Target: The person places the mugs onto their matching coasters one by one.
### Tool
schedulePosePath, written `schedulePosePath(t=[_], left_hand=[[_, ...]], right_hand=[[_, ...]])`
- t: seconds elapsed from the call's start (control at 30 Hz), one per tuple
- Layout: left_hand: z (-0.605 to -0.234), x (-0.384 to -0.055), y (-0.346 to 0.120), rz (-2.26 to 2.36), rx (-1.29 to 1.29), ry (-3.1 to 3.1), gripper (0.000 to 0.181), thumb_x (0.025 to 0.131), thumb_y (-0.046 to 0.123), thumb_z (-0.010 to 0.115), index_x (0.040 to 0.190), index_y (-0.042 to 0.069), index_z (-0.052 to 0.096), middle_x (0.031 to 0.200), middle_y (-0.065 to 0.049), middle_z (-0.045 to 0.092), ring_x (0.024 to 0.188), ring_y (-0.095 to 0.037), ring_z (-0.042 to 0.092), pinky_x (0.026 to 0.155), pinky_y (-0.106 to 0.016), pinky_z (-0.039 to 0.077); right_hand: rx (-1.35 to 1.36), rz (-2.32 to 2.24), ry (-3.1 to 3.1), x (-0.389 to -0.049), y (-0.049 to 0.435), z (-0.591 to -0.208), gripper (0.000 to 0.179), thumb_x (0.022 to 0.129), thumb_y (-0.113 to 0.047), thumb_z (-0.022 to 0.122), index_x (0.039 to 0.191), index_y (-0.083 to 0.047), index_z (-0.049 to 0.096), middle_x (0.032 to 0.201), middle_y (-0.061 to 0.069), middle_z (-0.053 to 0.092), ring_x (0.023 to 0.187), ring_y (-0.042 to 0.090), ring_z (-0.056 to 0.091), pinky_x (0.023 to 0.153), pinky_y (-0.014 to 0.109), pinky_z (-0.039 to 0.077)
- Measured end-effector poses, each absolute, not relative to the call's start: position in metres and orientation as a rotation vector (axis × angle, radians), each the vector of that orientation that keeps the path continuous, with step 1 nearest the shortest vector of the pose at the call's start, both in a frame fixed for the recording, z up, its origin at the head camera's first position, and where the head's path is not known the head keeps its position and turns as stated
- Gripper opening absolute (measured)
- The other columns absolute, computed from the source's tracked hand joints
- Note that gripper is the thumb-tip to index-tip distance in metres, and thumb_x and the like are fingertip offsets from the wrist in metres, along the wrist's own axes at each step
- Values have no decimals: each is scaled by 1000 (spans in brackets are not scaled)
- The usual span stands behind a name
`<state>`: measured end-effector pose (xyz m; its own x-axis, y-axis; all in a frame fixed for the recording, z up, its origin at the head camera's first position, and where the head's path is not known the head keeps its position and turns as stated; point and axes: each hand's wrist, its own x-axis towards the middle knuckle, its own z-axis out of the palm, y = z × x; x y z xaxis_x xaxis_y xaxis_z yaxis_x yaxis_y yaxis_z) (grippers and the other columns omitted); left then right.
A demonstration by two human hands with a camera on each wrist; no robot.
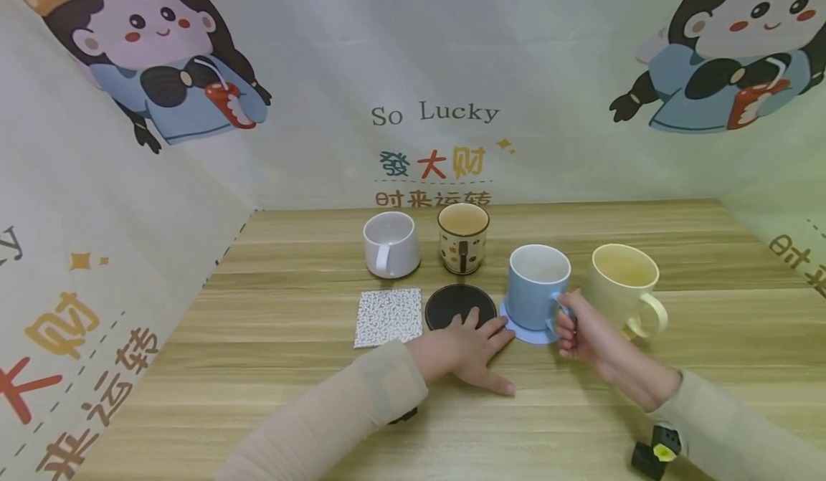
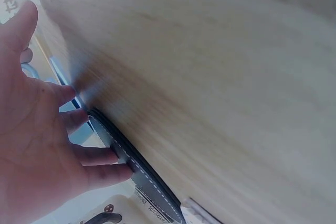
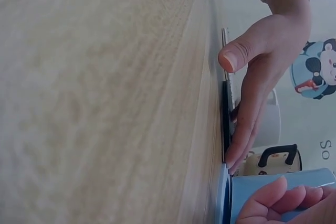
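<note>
My right hand (image 1: pixel 586 334) grips the handle of a light blue mug (image 1: pixel 533 296), which stands upright on or just over a round blue coaster (image 1: pixel 540 336). The left hand (image 1: pixel 476 352) lies flat with its fingers spread. Some of its fingertips rest on a round black coaster (image 1: pixel 454 305), while others reach the blue coaster's left edge. In the left wrist view the stitched rim of the black coaster (image 2: pixel 144 167) shows under the fingers. Part of the mug handle is hidden behind the right hand's fingers.
A pale yellow mug (image 1: pixel 609 298) stands just right of the blue one. Behind the coasters are a white mug (image 1: pixel 389 246) and a patterned mug (image 1: pixel 464 244) with a dark handle. A square speckled coaster (image 1: pixel 388 316) lies left of the black one. A printed curtain (image 1: pixel 310 108) hangs behind.
</note>
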<state>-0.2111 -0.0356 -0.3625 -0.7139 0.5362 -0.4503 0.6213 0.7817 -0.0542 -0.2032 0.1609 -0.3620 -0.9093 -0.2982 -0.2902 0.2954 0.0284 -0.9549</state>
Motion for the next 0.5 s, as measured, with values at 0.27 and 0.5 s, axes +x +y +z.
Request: schedulePosePath(t=[0.27, 0.5], left_hand=[[-364, -213, -36, -281, 872, 2560, 86, 79, 74, 40, 147, 31, 13, 154, 7, 5, 139, -34, 9, 109, -48, 20], [-365, -213, -35, -298, 883, 2562, 86, 79, 73, 40, 148, 30, 12, 154, 7, 5, 139, -34, 9, 109, -47, 20]], right_hand=[[-47, -1878, 1916, -202, 160, -364, 40, 95, -30, 20, 58, -17, 29, 58, -5, 31, 55, 9, 33, 56, 24, 34], [-53, -1860, 1919, -199, 160, -366, 41, 95, -29, 18, 58, -17, 29, 58, -5, 32, 56, 9, 35, 58, 24, 38]])
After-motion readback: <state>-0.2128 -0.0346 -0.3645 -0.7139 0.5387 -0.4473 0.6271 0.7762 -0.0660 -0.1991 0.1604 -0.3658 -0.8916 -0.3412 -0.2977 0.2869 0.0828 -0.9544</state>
